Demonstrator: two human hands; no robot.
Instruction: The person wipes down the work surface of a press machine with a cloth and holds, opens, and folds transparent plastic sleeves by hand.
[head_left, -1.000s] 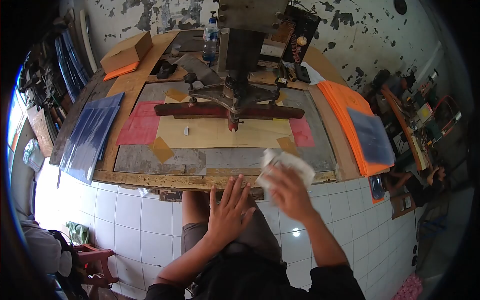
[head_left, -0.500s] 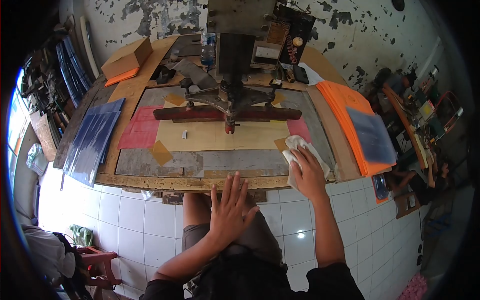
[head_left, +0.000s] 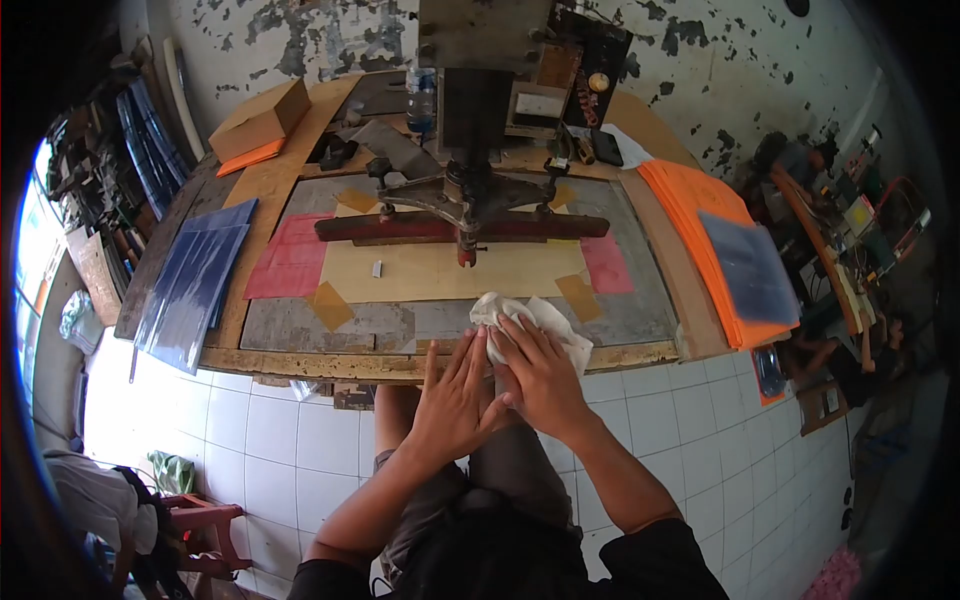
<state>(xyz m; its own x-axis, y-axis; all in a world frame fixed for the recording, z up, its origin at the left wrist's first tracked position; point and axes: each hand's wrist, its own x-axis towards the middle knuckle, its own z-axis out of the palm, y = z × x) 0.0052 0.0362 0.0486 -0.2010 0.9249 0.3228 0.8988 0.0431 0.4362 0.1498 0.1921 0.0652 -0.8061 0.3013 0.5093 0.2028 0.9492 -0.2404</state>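
Rag [head_left: 562, 325] (matt cloth, wrinkled)

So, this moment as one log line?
right hand: on crumpled white cloth | left hand: close beside | place: front edge, grey-topped wooden worktable

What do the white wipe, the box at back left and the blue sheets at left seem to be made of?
White wipe: probably soft matte fabric, from its loose folds; thick paper is possible.
Box: likely dull cardboard, plain brown with crisp edges.
Blue sheets: apparently glossy plastic, given streaked reflections.
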